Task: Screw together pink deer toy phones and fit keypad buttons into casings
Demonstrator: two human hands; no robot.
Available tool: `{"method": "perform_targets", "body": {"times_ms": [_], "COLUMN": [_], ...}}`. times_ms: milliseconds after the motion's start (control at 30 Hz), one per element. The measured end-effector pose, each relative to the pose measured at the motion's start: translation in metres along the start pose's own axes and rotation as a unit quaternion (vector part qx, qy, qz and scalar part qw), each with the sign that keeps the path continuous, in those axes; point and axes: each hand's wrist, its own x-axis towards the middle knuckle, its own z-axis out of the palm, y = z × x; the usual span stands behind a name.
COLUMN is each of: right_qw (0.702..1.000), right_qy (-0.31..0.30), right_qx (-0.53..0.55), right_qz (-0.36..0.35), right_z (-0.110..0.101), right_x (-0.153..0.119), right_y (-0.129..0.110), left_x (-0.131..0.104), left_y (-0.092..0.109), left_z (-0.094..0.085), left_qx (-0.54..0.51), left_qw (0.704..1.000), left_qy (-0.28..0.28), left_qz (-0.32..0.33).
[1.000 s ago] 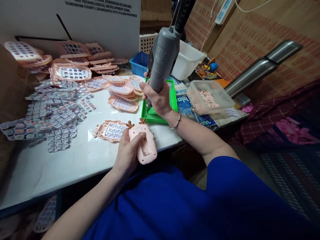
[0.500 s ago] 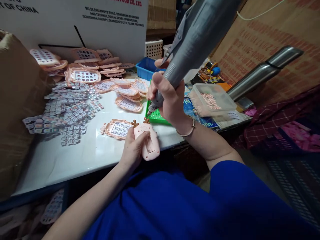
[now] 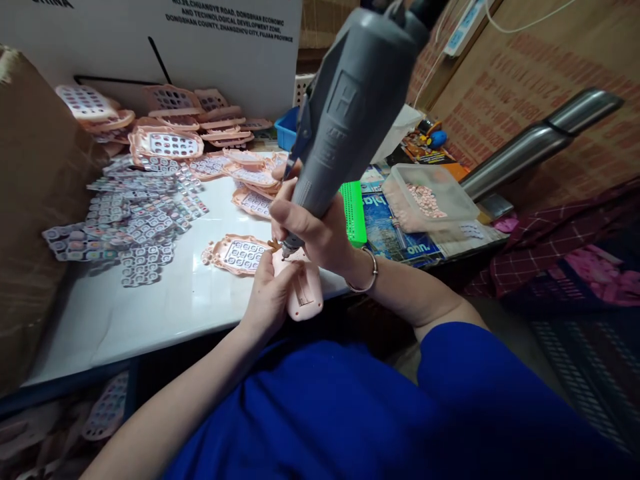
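Note:
My left hand (image 3: 270,290) is closed around a pink toy phone casing (image 3: 307,293), its back side up, with small screw holes and a battery recess showing. Brown antlers at its top are mostly covered. My right hand (image 3: 320,230) grips a grey electric screwdriver (image 3: 345,113), tilted with its tip down at the upper part of the casing, by a screw hole. Whether a screw sits at the tip is too small to tell. Just left of the casing, an open pink shell with a keypad sheet (image 3: 240,255) lies on the white table (image 3: 185,300).
Keypad sheets (image 3: 145,220) lie heaped at left, below stacked pink shells (image 3: 167,145). Behind the screwdriver are a green basket (image 3: 354,213) and a blue bin (image 3: 286,130). At right stand a clear tub (image 3: 435,193) of small pink pieces and a steel tube (image 3: 540,143).
My right hand has brought the screwdriver left and down, from over the green basket to the top of the casing. My left hand keeps holding the casing in nearly the same place.

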Motion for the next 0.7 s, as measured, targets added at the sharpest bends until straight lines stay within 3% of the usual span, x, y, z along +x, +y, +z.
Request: {"method": "perform_targets", "body": {"times_ms": [100,400,533,633,700], "right_qw": [0.999,0.998,0.998,0.988,0.985], "right_qy": [-0.023,-0.034,0.054,0.137,0.156], "right_qx": [-0.024,0.035,-0.002,-0.057,-0.074], "right_qz": [0.033,0.029,-0.035,-0.047,-0.029], "right_z": [0.0,-0.004,-0.016,-0.027,-0.032], "right_x": [-0.003,0.004,0.02,0.032,0.037], "right_y": [0.003,0.001,-0.004,0.004,0.014], "left_x": [0.0,0.0,-0.008,-0.021,-0.031], "left_y": [0.0,0.006,0.01,0.012,0.013], "left_z": [0.0,0.003,-0.001,-0.009,-0.014], "left_qx": [-0.008,0.015,0.028,0.038,0.031], "left_qw": [1.0,1.0,0.996,0.986,0.973], "left_qy": [-0.007,-0.003,0.001,-0.055,-0.09], "left_qz": [-0.001,-0.02,-0.083,-0.153,-0.211]}}
